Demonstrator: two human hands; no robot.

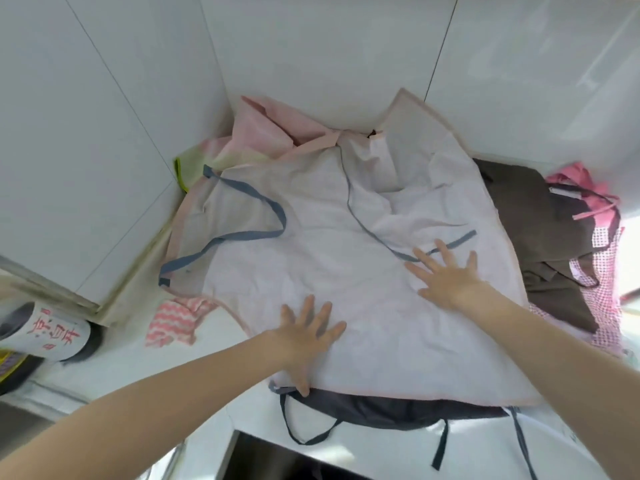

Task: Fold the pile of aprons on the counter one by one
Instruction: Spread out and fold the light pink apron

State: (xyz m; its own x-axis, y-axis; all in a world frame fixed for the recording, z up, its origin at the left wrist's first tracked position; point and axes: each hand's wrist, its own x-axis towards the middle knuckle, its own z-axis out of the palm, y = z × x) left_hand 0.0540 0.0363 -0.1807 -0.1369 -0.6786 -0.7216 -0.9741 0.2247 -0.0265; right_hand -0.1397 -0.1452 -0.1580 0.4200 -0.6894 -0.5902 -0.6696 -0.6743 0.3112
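A pale white apron (332,258) with pink edging and grey-blue straps (242,233) lies spread across the counter, its far corner leaning up the wall. My left hand (308,337) presses flat on its near part, fingers straight. My right hand (446,271) lies flat on its right part, fingers spread, next to a strap end. A dark grey apron (391,410) pokes out from under the near edge, its ties hanging over the counter front.
A brown apron (540,230) and pink checked aprons (606,265) lie at the right. Pink fabric (263,133) is bunched in the back corner. A pink striped cloth (173,323) lies at left. A white cylinder with red characters (52,334) stands far left. White wall panels enclose the corner.
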